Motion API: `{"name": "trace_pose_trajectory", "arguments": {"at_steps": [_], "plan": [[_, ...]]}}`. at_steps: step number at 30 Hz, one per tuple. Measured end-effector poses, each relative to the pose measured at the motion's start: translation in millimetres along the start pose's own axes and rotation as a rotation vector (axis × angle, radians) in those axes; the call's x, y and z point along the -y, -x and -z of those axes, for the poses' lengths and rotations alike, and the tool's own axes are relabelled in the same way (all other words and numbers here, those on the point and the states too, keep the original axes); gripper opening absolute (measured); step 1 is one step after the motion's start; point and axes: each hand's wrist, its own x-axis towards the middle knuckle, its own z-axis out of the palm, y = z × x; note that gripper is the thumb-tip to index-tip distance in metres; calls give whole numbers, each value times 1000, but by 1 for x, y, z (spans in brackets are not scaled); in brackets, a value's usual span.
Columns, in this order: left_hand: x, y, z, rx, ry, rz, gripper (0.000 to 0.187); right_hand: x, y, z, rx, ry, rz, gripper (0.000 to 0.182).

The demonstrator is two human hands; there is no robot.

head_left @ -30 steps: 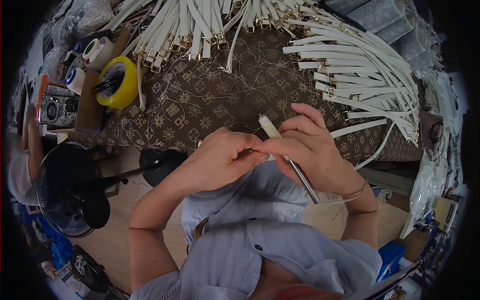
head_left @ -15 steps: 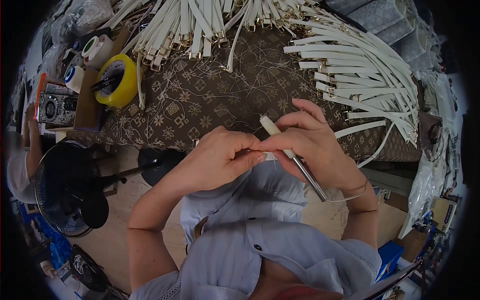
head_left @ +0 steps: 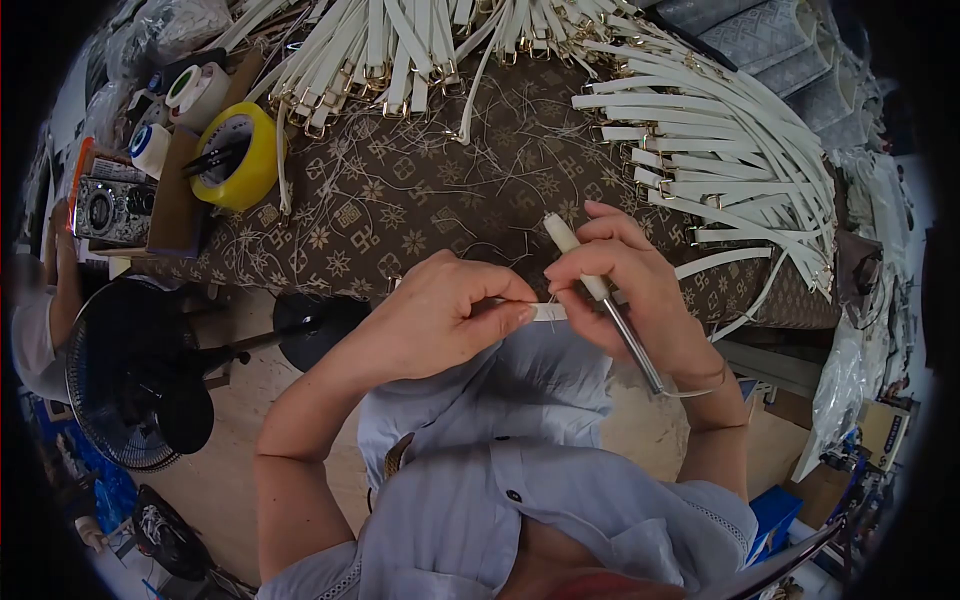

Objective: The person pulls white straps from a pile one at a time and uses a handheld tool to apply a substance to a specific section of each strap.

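My left hand (head_left: 450, 310) pinches a narrow white strap (head_left: 548, 312) between thumb and fingers, just above my lap. Thin thread ends stick out from the strap. Beside it on the right, my right hand (head_left: 630, 290) is closed around a tool with a pale handle (head_left: 562, 233) and a metal shaft (head_left: 636, 348). The shaft points down toward my wrist, where a thin thread or wire loops from its end. My right fingertips are close to the strap; whether they touch it is unclear.
White buckled straps (head_left: 740, 150) lie along the back and right of the patterned brown cloth (head_left: 400, 215), among loose threads. Yellow tape (head_left: 262, 160) and a box (head_left: 178, 205) sit at the left. A black fan (head_left: 140, 375) and another person's arm (head_left: 66, 270) are farther left.
My right hand has drawn slightly right, away from my left fingertips, with the tool still in it. More of the white strap shows between the hands. My left hand has barely moved.
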Motion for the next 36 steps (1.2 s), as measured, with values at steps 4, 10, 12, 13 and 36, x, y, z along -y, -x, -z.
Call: {"name": "trace_pose_trajectory", "arguments": {"at_steps": [4,10,12,13,36], "plan": [[-1,0,2,41,-5,-1,14,11,-9,14,90,5,-33,32],[1,0,-3,-22,-129,-91,13,12,-5,12,177,185,134,35],[1,-1,-4,-16,-73,-57,13,11,-5,12,196,207,123,35],[1,-2,-4,-12,-17,-24,13,5,-6,12,134,187,96,35],[2,0,1,32,-54,-25,13,2,-7,17,63,-228,-219,26]]}}
